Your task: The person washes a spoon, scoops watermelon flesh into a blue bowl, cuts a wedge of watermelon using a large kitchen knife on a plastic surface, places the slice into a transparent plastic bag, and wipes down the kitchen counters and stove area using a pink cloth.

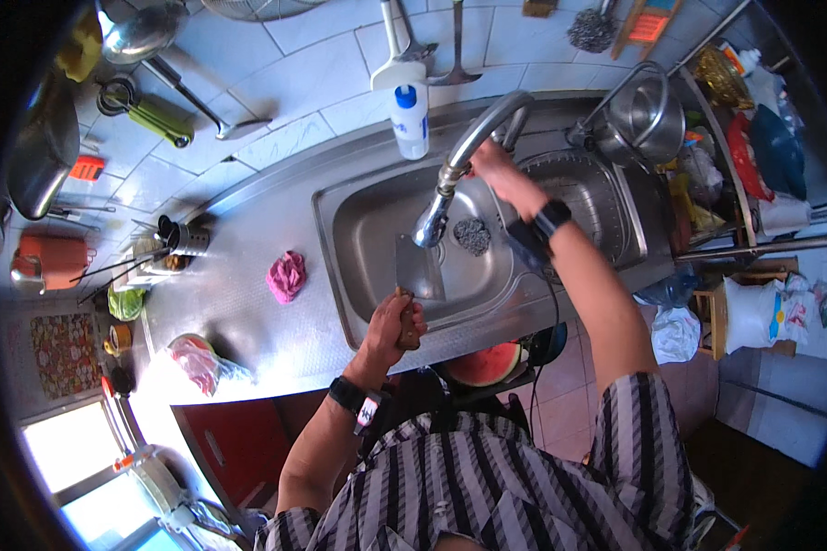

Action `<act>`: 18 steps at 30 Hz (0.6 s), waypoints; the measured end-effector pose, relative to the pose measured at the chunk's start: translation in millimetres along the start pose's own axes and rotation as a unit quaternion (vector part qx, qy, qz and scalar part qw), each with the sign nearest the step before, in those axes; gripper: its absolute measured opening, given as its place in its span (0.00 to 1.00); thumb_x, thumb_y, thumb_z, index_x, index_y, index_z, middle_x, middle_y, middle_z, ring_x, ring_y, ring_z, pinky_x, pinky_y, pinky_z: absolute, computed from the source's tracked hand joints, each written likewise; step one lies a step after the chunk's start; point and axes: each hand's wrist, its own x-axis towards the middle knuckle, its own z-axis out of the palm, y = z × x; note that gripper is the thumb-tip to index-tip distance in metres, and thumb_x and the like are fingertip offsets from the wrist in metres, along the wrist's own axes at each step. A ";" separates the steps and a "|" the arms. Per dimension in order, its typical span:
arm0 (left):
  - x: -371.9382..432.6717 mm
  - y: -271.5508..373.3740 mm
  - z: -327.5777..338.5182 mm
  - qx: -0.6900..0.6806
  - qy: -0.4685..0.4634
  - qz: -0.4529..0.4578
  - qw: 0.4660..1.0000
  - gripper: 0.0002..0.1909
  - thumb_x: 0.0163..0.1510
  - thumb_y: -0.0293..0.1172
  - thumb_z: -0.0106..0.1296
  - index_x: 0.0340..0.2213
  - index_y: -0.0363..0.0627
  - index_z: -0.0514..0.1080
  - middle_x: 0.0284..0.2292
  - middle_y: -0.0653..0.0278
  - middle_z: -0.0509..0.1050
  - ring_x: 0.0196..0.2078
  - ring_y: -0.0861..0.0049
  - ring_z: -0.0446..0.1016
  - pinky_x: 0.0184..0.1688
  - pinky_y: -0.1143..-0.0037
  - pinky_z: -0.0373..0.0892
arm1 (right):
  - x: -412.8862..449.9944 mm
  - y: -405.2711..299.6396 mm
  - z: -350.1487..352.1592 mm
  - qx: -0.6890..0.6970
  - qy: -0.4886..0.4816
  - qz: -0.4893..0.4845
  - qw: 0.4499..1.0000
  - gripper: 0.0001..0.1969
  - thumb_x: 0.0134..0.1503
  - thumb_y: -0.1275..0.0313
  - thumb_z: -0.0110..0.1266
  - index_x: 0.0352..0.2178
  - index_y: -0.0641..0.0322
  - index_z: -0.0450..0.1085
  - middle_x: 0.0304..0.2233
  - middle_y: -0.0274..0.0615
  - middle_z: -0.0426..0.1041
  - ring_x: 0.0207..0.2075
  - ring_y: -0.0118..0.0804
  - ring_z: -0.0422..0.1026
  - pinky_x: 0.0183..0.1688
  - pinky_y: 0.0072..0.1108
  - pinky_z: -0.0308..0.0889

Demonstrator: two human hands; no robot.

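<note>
My left hand (390,325) grips the wooden handle of a cleaver (419,267), whose broad metal blade lies over the left basin of a steel sink (358,241). Above the blade hangs the spray head of a curved metal faucet (430,224). My right hand (493,167) reaches to the base of the faucet, behind its neck; the fingers are partly hidden there, so their hold cannot be made out. A steel wool scourer (472,235) rests in the basin, right of the blade.
Behind the basin stands a plastic bottle with a blue cap (411,127). A crumpled pink cloth (287,277) lies on the steel counter to the left, near a plastic bag (196,361). The second basin (579,200) holds a wire basket. Below the counter edge is a cut watermelon (486,363).
</note>
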 end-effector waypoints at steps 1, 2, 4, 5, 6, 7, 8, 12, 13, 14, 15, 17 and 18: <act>-1.8 -3.6 -2.4 -0.017 0.008 0.004 1.000 0.05 0.57 0.30 0.40 0.33 0.43 0.59 0.28 0.61 0.64 0.24 0.78 0.64 0.26 0.77 0.66 | 3.7 -8.2 -2.4 0.024 0.011 -0.054 0.998 0.10 0.56 0.72 0.45 0.40 0.61 0.61 0.36 0.37 0.66 0.38 0.28 0.67 0.34 0.21 0.66; 0.9 -2.7 -2.8 -0.006 0.014 0.003 1.000 0.06 0.57 0.31 0.40 0.33 0.43 0.59 0.28 0.61 0.64 0.24 0.78 0.63 0.25 0.78 0.66 | 12.7 -10.3 -1.9 0.051 0.015 -0.100 0.994 0.11 0.55 0.73 0.47 0.41 0.61 0.61 0.35 0.37 0.65 0.37 0.28 0.67 0.38 0.23 0.65; 5.5 -4.6 -3.1 -0.027 0.025 0.002 0.999 0.06 0.57 0.32 0.40 0.33 0.43 0.59 0.28 0.61 0.64 0.24 0.78 0.63 0.25 0.78 0.66 | 20.3 -6.2 -0.3 0.094 0.008 -0.114 0.989 0.13 0.56 0.70 0.48 0.42 0.60 0.60 0.35 0.35 0.65 0.39 0.28 0.67 0.43 0.23 0.63; 8.2 -5.5 -2.4 -0.043 0.027 0.002 0.999 0.07 0.58 0.32 0.40 0.33 0.43 0.59 0.27 0.61 0.63 0.24 0.79 0.63 0.25 0.78 0.66 | 24.4 -6.0 -1.3 0.135 0.005 -0.094 0.986 0.13 0.57 0.68 0.48 0.42 0.60 0.60 0.35 0.35 0.65 0.40 0.28 0.66 0.44 0.23 0.63; 10.9 -5.0 2.9 -0.052 0.023 0.008 0.998 0.08 0.57 0.32 0.42 0.31 0.39 0.60 0.28 0.62 0.63 0.25 0.80 0.63 0.26 0.80 0.65 | 28.9 -5.6 -6.3 0.099 -0.003 -0.110 0.989 0.15 0.58 0.65 0.47 0.43 0.60 0.59 0.37 0.35 0.65 0.42 0.29 0.66 0.45 0.24 0.63; 14.4 -4.9 4.4 -0.054 0.025 0.008 0.998 0.08 0.57 0.32 0.42 0.31 0.39 0.60 0.28 0.62 0.63 0.25 0.80 0.63 0.26 0.80 0.65 | 26.5 -8.8 -12.5 0.066 -0.006 -0.127 0.990 0.16 0.58 0.62 0.46 0.44 0.60 0.59 0.38 0.36 0.65 0.44 0.29 0.66 0.46 0.24 0.62; 17.4 -4.4 5.7 -0.062 0.029 0.006 0.998 0.08 0.57 0.32 0.42 0.31 0.39 0.60 0.27 0.63 0.63 0.25 0.80 0.63 0.26 0.80 0.65 | 37.6 7.1 -16.7 -0.028 -0.006 -0.247 0.969 0.17 0.58 0.62 0.45 0.44 0.61 0.58 0.39 0.36 0.64 0.44 0.30 0.66 0.46 0.24 0.62; 30.6 -4.0 8.8 -0.082 0.032 0.008 0.996 0.09 0.57 0.33 0.41 0.31 0.38 0.60 0.27 0.63 0.63 0.24 0.81 0.62 0.26 0.80 0.65 | 61.4 33.3 -23.7 -0.082 0.031 -0.306 0.948 0.18 0.58 0.63 0.46 0.46 0.61 0.56 0.41 0.38 0.62 0.44 0.30 0.66 0.44 0.24 0.63; 33.7 -2.6 9.7 -0.081 0.030 0.006 0.996 0.09 0.57 0.33 0.41 0.31 0.38 0.60 0.27 0.63 0.63 0.24 0.81 0.62 0.26 0.80 0.65 | 64.0 39.0 -27.2 -0.111 0.039 -0.337 0.934 0.18 0.58 0.64 0.46 0.45 0.61 0.56 0.41 0.38 0.62 0.44 0.30 0.66 0.44 0.24 0.63; 37.0 -0.8 11.2 -0.076 0.026 0.010 0.997 0.10 0.57 0.34 0.41 0.30 0.38 0.60 0.26 0.63 0.63 0.24 0.80 0.62 0.26 0.80 0.65 | 65.2 44.8 -32.4 -0.139 0.049 -0.365 0.919 0.18 0.58 0.64 0.46 0.45 0.62 0.56 0.41 0.38 0.62 0.44 0.30 0.66 0.43 0.23 0.64; 39.2 0.3 11.1 -0.072 0.025 0.014 0.997 0.10 0.57 0.34 0.41 0.29 0.38 0.59 0.25 0.62 0.62 0.24 0.79 0.62 0.25 0.80 0.64 | 66.5 50.2 -34.8 -0.165 0.059 -0.393 0.903 0.17 0.57 0.65 0.47 0.45 0.62 0.56 0.41 0.38 0.62 0.43 0.30 0.66 0.42 0.23 0.64; 32.8 5.1 -8.7 -0.084 0.046 0.035 0.995 0.10 0.57 0.34 0.41 0.29 0.38 0.60 0.25 0.62 0.62 0.24 0.79 0.62 0.24 0.80 0.64 | 45.2 20.4 -1.0 0.065 -0.034 -0.104 0.992 0.17 0.56 0.67 0.48 0.45 0.61 0.57 0.39 0.38 0.63 0.42 0.30 0.67 0.40 0.23 0.66; 32.6 6.3 -14.2 -0.092 0.048 0.042 0.994 0.10 0.57 0.33 0.41 0.28 0.38 0.60 0.25 0.62 0.62 0.24 0.79 0.62 0.24 0.80 0.64 | 20.9 6.0 9.6 0.105 -0.012 -0.114 0.988 0.15 0.55 0.70 0.48 0.43 0.61 0.59 0.36 0.37 0.65 0.39 0.31 0.69 0.37 0.23 0.66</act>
